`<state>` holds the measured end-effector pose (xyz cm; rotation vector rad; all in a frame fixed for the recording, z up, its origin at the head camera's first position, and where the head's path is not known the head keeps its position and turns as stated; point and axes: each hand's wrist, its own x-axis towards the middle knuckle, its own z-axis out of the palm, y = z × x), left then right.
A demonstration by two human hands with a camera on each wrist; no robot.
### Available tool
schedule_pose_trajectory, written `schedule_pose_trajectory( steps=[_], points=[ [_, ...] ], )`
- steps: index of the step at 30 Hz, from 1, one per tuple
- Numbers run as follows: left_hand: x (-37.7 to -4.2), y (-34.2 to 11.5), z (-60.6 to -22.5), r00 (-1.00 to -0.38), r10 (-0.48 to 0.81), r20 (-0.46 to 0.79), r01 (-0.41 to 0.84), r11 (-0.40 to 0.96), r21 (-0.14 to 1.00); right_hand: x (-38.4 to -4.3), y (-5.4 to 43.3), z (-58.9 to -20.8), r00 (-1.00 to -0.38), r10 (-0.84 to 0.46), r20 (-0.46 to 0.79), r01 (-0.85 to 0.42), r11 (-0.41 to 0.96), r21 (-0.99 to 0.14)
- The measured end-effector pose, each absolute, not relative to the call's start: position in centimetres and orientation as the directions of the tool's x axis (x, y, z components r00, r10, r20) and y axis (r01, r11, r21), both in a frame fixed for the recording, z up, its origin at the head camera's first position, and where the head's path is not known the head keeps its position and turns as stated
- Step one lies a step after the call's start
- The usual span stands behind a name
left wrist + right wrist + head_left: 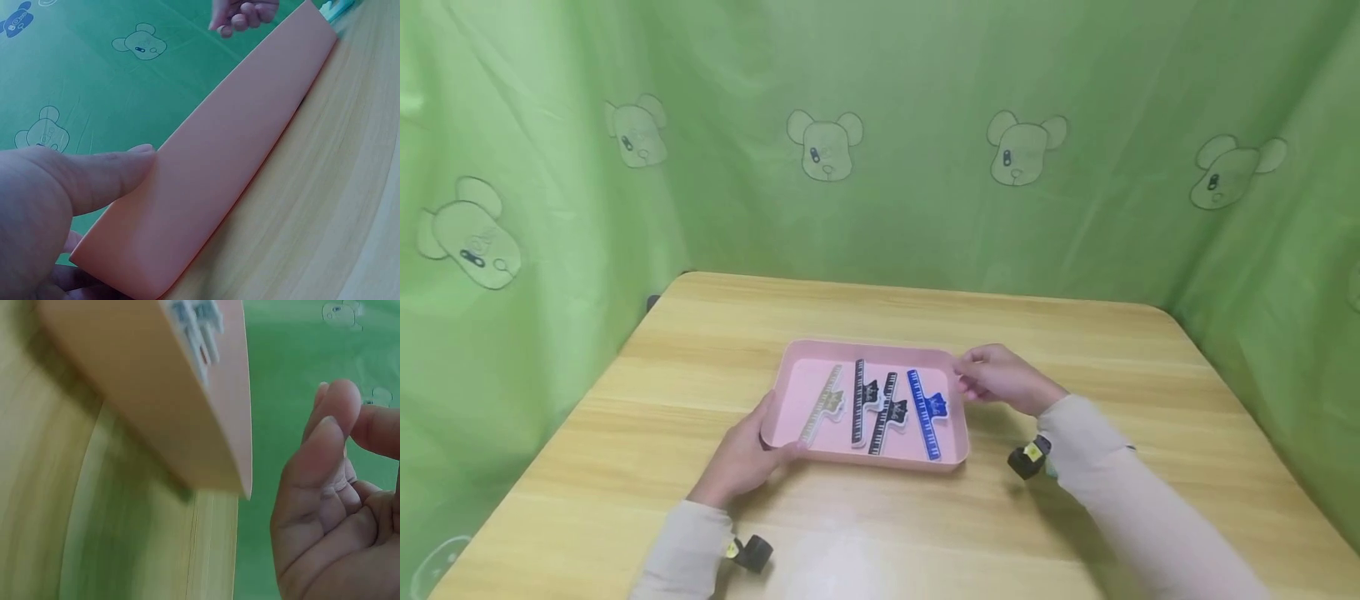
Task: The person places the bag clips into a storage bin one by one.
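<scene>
A shallow pink tray (880,464) rests on the table, seen from outside in both wrist views. In it lie long clips with piano-key patterns: a beige clip (822,406) at the left, a black clip (858,408), another black clip (883,421) and a blue clip (925,421) at the right. My left hand (743,458) grips the tray's near left corner, thumb against the front wall, other fingers partly hidden. Beside the tray's right rim is my right hand (1003,379), fingers loosely curled, holding nothing; the right wrist view shows it apart from the tray.
The wooden table (647,400) has rounded far corners. A green curtain (917,233) printed with bear heads hangs behind it and along both sides. Black wrist-worn devices sit at the left wrist (754,553) and right wrist (1026,460).
</scene>
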<state>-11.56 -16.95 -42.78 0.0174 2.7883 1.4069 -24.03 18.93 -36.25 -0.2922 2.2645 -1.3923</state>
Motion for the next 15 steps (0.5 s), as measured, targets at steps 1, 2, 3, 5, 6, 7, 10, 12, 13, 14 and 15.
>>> schedule_pose_trajectory(
  steps=[1,2,3,5,6,7,10,12,13,14,15],
  points=[
    [-11.6,-17.0,-42.7,-1.0,0.018,-0.015,-0.001,0.595,0.804,-24.0,19.5,-36.3,-0.875,-0.401,-0.271,0.059,0.468,-0.882],
    [-11.6,-17.1,-42.7,-1.0,0.017,-0.019,-0.005,0.596,0.803,-23.9,20.0,-36.3,-0.879,-0.396,-0.268,0.056,0.472,-0.88],
    [-11.5,-17.1,-42.6,-1.0,0.015,-0.021,-0.007,0.597,0.802,-23.9,20.6,-36.4,-0.882,-0.389,-0.266,0.056,0.475,-0.878],
    [-11.5,-17.4,-42.6,-1.0,0.008,-0.025,-0.015,0.602,0.798,-23.9,21.6,-36.6,-0.886,-0.379,-0.267,0.06,0.477,-0.877],
    [-11.4,-17.5,-42.6,-1.0,0.006,-0.027,-0.018,0.606,0.796,-23.9,22.1,-36.7,-0.886,-0.38,-0.268,0.06,0.477,-0.877],
    [-11.4,-17.6,-42.6,-1.0,0.004,-0.028,-0.02,0.608,0.794,-23.8,22.7,-36.8,-0.885,-0.38,-0.269,0.062,0.477,-0.877],
    [-11.3,-17.8,-42.8,-1.0,0.006,-0.026,-0.017,0.612,0.791,-23.4,24.5,-36.9,-0.885,-0.371,-0.281,0.079,0.475,-0.876],
    [-11.4,-17.7,-43.0,-1.0,0.019,-0.02,-0.004,0.607,0.795,-22.9,26.0,-36.8,-0.888,-0.355,-0.293,0.096,0.48,-0.872],
    [-11.4,-17.6,-43.0,-1.0,0.026,-0.017,0.002,0.605,0.796,-22.6,26.9,-36.8,-0.89,-0.342,-0.302,0.111,0.479,-0.87],
    [-11.4,-17.5,-43.1,-0.999,0.029,-0.013,0.007,0.603,0.798,-22.3,27.6,-36.9,-0.891,-0.333,-0.309,0.121,0.481,-0.868],
    [-11.5,-17.4,-43.1,-0.999,0.034,-0.009,0.013,0.603,0.798,-22.0,28.4,-37.0,-0.892,-0.322,-0.316,0.134,0.479,-0.867]
  ],
)
